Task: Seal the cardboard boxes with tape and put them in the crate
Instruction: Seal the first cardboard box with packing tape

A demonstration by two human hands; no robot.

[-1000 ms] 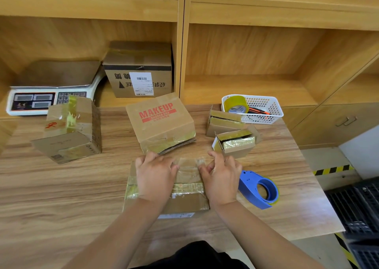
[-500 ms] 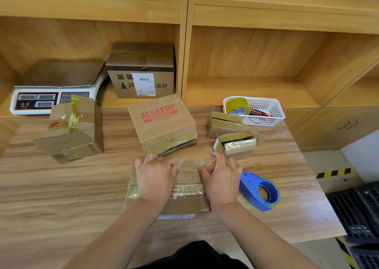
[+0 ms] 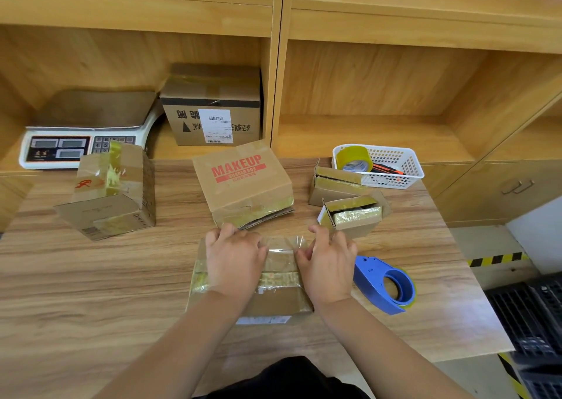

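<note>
My left hand lies palm down on the flat box at the centre of the frame, fingers curled over its far edge. My right hand grips the far right corner the same way, thumb resting on the clear tape across the top. The box sits on the wood-grain worktop.

Just right of my right hand lies a blue dispenser. Just beyond my hands stands the MAKEUP box, its near flap gaping. To the right of it are an open small box and a shut one, both touching a white basket that holds a tape roll. At mid left a taped box stands tilted.

Behind the worktop run wooden shelves. The upper left bay holds a scale and a labelled carton. At the lower right, on the floor past a yellow-black stripe, sits the black crate, well apart from the box.
</note>
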